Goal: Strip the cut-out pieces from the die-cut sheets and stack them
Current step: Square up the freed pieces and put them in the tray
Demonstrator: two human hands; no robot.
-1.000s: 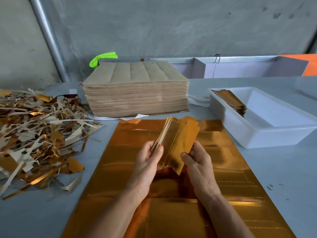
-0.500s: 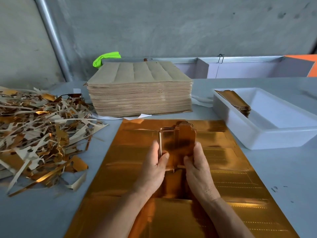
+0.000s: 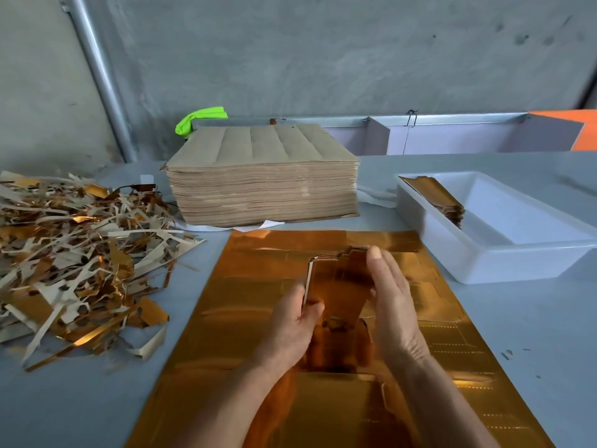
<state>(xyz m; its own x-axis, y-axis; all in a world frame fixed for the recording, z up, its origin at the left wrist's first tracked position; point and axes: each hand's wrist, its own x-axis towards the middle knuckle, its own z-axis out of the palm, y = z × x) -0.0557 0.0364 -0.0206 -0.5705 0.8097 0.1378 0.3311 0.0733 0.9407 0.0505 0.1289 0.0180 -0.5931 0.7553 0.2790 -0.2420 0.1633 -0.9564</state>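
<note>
Gold-foil cut-out pieces (image 3: 339, 279) are standing on edge over the gold die-cut sheet (image 3: 258, 318), the left hand (image 3: 290, 328) pinching their left edge, the right hand (image 3: 392, 305) pressing flat, fingers straight. Scrap strips (image 3: 74, 253) are lying left; a white tray (image 3: 504, 253) holding stacked pieces (image 3: 436, 198) is sitting far right.

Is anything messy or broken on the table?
Nothing looks broken. The messiest thing is the tangled scrap pile at the left, with loose strips sticking out every way. The brown sheet stack sits square, and the gold pieces lean against the white tray's far left corner.
</note>
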